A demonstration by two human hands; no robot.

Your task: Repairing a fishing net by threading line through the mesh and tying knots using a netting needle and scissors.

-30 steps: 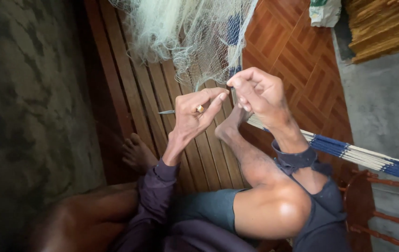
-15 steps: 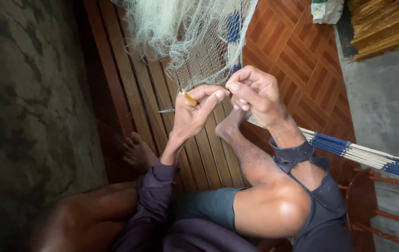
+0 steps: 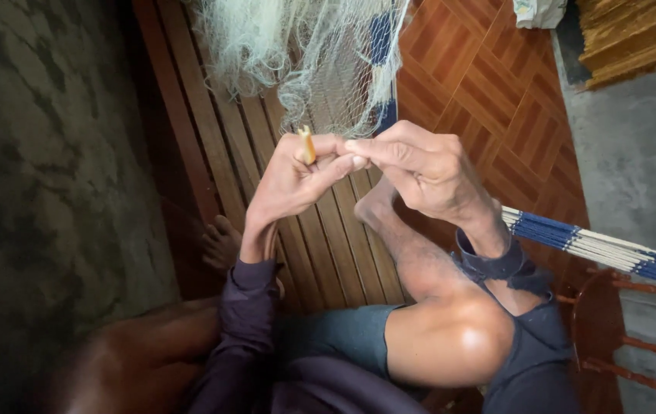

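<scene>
While I sit with my knees drawn up, the rough grey wall (image 3: 44, 153) runs down the far left, and beside it lies the slatted wooden floor (image 3: 320, 253) where my bare feet rest. My left hand (image 3: 290, 180) is raised above the slats, its fingers (image 3: 333, 167) curled narrow and pinched on a small yellowish netting needle (image 3: 306, 143), which sticks up between thumb and forefinger. Just above it hangs the pale fishing net (image 3: 305, 54), bunched thick at the top and thinning to open mesh right over my knuckles. Whether a strand of it runs through my left fingers I cannot tell; the twine is too fine to make out.

My right hand (image 3: 428, 172) meets the left one fingertip to fingertip, its fingers (image 3: 366, 146) stretched forward and pressed together in a tight pinch at the lower edge of the mesh, touching the left thumb. Below it my right shin rises to the bent knee (image 3: 451, 337), with the dark blue cuff (image 3: 497, 264) of my sleeve at the wrist.

Further right the floor changes to reddish parquet-patterned flooring (image 3: 489, 92), then to a grey concrete surface (image 3: 635, 161). A bundle of blue and white cords (image 3: 596, 245) stretches off to the right edge, well apart from my hands, above a reddish wooden stool (image 3: 612, 322).
</scene>
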